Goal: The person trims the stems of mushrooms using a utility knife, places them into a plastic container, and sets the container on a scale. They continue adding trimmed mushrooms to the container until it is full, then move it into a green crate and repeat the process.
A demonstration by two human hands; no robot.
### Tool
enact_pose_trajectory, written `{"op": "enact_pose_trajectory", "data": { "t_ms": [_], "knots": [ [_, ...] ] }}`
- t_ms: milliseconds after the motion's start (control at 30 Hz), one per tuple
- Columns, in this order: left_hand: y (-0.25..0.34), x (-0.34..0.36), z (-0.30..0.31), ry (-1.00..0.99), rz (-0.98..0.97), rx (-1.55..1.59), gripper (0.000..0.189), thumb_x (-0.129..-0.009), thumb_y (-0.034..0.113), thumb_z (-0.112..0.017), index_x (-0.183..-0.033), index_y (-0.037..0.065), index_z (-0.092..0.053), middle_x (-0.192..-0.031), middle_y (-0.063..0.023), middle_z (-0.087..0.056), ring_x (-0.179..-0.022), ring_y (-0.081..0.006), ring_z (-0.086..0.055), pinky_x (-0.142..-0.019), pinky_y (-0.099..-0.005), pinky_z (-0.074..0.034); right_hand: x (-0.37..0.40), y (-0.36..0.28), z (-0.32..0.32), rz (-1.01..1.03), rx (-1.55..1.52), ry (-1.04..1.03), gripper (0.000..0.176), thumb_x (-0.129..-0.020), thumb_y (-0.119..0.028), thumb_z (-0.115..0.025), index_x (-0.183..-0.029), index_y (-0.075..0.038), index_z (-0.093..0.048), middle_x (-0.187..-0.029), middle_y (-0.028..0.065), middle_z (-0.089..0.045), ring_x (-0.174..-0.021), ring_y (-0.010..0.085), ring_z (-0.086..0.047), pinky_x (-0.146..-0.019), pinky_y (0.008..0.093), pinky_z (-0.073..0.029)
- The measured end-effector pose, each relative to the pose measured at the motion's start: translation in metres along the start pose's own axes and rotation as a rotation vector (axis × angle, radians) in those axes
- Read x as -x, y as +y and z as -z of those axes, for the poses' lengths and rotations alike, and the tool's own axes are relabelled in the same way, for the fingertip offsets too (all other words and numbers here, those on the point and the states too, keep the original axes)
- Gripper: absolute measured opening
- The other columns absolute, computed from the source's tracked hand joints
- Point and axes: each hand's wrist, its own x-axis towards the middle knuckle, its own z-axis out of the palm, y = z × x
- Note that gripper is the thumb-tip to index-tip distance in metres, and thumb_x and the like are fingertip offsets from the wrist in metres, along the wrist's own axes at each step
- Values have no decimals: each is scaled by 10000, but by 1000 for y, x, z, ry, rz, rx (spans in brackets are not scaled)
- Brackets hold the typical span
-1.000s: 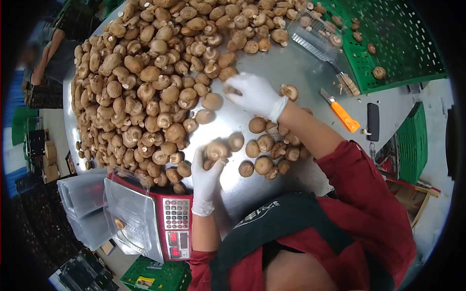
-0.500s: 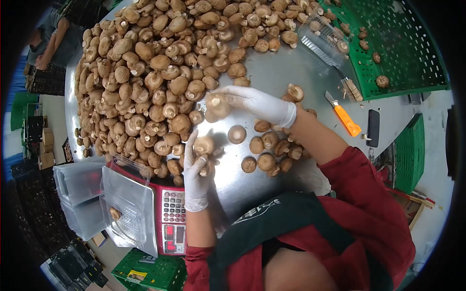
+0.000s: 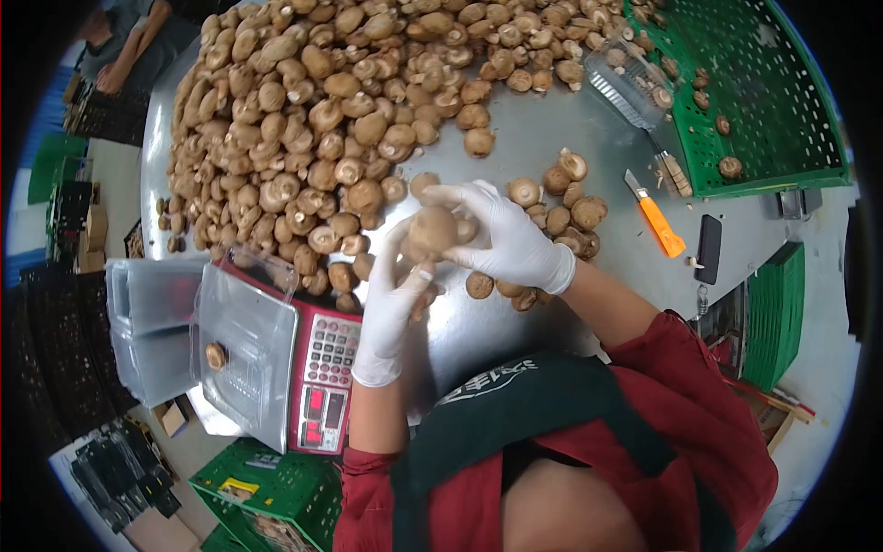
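Observation:
My left hand (image 3: pixel 391 299), in a white glove, is closed around mushrooms at the middle of the metal table. My right hand (image 3: pixel 509 235), also gloved, has its fingers curled around mushrooms just to the right. A large brown mushroom (image 3: pixel 432 230) is between the two hands, blurred by motion. The big mushroom pile (image 3: pixel 303 120) lies beyond and to the left. Loose mushrooms (image 3: pixel 589 212) lie right of my right hand, and a few more show below it. A clear plastic tray (image 3: pixel 246 354) with one mushroom (image 3: pixel 215 356) sits on the red scale (image 3: pixel 324 373).
An orange-handled knife (image 3: pixel 660 221), a phone (image 3: pixel 708 248) and a brush (image 3: pixel 673 170) lie at the right. A green crate (image 3: pixel 754 101) with mushrooms stands at the back right. Stacked clear trays (image 3: pixel 152 345) are at the left. Another person's arms (image 3: pixel 133 46) show at the upper left.
My hands have come together, the right moving down and inward and the left slightly up. The view has shifted a little.

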Motion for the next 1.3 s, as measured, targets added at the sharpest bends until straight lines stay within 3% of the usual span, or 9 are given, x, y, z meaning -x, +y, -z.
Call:
{"op": "enact_pose_trajectory", "data": {
  "t_ms": [100, 200, 333, 533, 700, 867, 1000, 1100, 1300],
  "knots": [
    [-2, 7, -5, -7, -24, -16, 607, -888, 83, -673, -1424, 54, -390, -1147, -84, -585, -879, -93, -587, -705, -212, -493, 4, -11, -11, 164, 198, -6, 618, -716, -99, -730, -1301, -77, -530, -1245, 129, -565, -1133, 329, -500, -1014, 423, -407],
    [-5, 17, -2, 30, -21, -28, 596, -879, 126, -692, -1403, 54, -417, -1115, -64, -593, -742, -48, -547, -555, -168, -429, 5, -19, -13, 247, 186, -10, 607, -721, -105, -732, -1295, -71, -536, -1228, 131, -574, -1150, 333, -505, -1011, 425, -402],
    [14, 49, 26, 187, -429, -654, 546, -763, 85, -738, -1272, 50, -544, -1323, -163, -511, -1300, -295, -436, -1100, -405, -323, 15, -27, 7, 147, 230, 42, 544, -716, -71, -739, -1234, -38, -578, -1223, 140, -585, -1127, 303, -548, -979, 387, -423],
    [79, 144, 136, 1022, -607, -1116, 485, -821, 9, -667, -1288, 27, -536, -1288, -135, -544, -1199, -265, -514, -1058, -386, -375, 52, 21, 61, -212, 67, 312, 441, -843, 51, -589, -1277, -7, -545, -1241, 112, -592, -1128, 187, -585, -992, 311, -448],
    [65, 163, 202, 920, -289, -1015, 468, -901, 89, -614, -1351, 29, -499, -1354, -137, -490, -1174, -253, -529, -1013, -365, -413, 82, 36, 88, -321, 106, 397, 375, -861, 17, -592, -1235, -6, -576, -1215, 103, -610, -1085, 172, -608, -960, 299, -464],
    [56, 128, 138, 1122, -697, -1640, 429, -934, 210, -607, -1313, 24, -531, -1352, -167, -515, -1194, -320, -529, -1031, -414, -409, 100, 50, 109, -309, 383, 414, 372, -847, -21, -612, -1219, -21, -593, -1208, 106, -611, -1148, 231, -576, -997, 332, -440],
    [-6, 71, 51, 534, -667, -1226, 550, -825, 60, -667, -1334, -18, -473, -1351, -180, -501, -1246, -321, -476, -1094, -418, -336, 107, 90, 122, -241, 561, 416, 361, -884, -132, -617, -1234, -47, -597, -1280, 121, -586, -1224, 275, -531, -1053, 360, -398],
    [-57, 13, 8, 22, -442, -1270, 1120, -573, 259, -884, -1473, 6, -266, -1520, -265, -257, -1422, -428, -223, -1165, -484, -214, 99, 137, 129, -231, 434, 417, 383, -915, -230, -609, -1260, -63, -592, -1335, 131, -556, -1257, 282, -508, -1072, 362, -381],
    [-84, -38, -30, -244, -468, -1355, 1305, -447, 442, -927, -1483, 42, -241, -1513, -312, -189, -1401, -466, -235, -1116, -550, -278, 52, 134, 124, -298, -52, 111, 383, -936, -203, -587, -1297, -76, -583, -1224, 97, -630, -1166, 223, -575, -1023, 342, -433]
  ]
}}
